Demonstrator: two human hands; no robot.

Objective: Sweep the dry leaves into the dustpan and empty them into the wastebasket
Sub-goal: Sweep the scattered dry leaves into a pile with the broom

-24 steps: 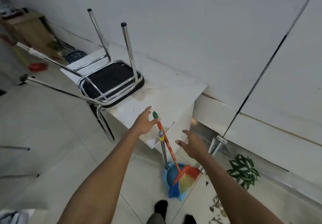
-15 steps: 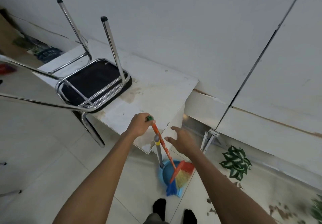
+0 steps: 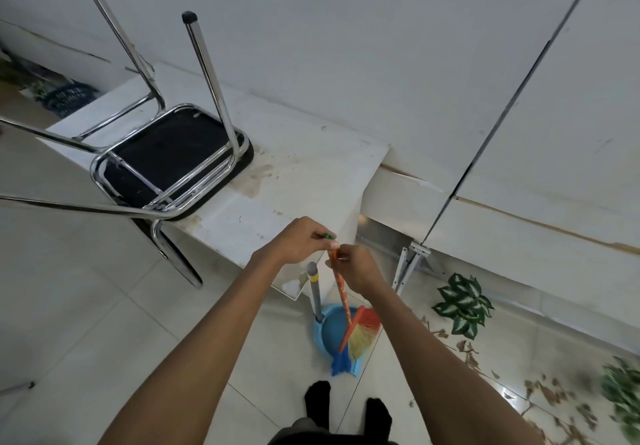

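A small broom [image 3: 360, 335] with an orange handle, green cap and yellow, red and blue bristles stands in a blue dustpan [image 3: 329, 332] on the tiled floor. The dustpan's grey upright handle [image 3: 314, 290] rises beside it. My left hand [image 3: 299, 242] grips the broom's green top end. My right hand [image 3: 356, 268] is closed around the orange handle just below. Dry brown leaves [image 3: 540, 387] lie scattered on the floor at lower right. No wastebasket is in view.
A white table [image 3: 301, 170] stands against the wall with an upturned chrome chair [image 3: 166, 164] on it. Two green leafy plants [image 3: 462, 306] sit on the floor to the right. My feet in black socks [image 3: 346, 406] are just behind the dustpan.
Both hands have closed on the broom handle: the left on the top end, the right, open before, now gripping just below. The view has shifted toward the dustpan.
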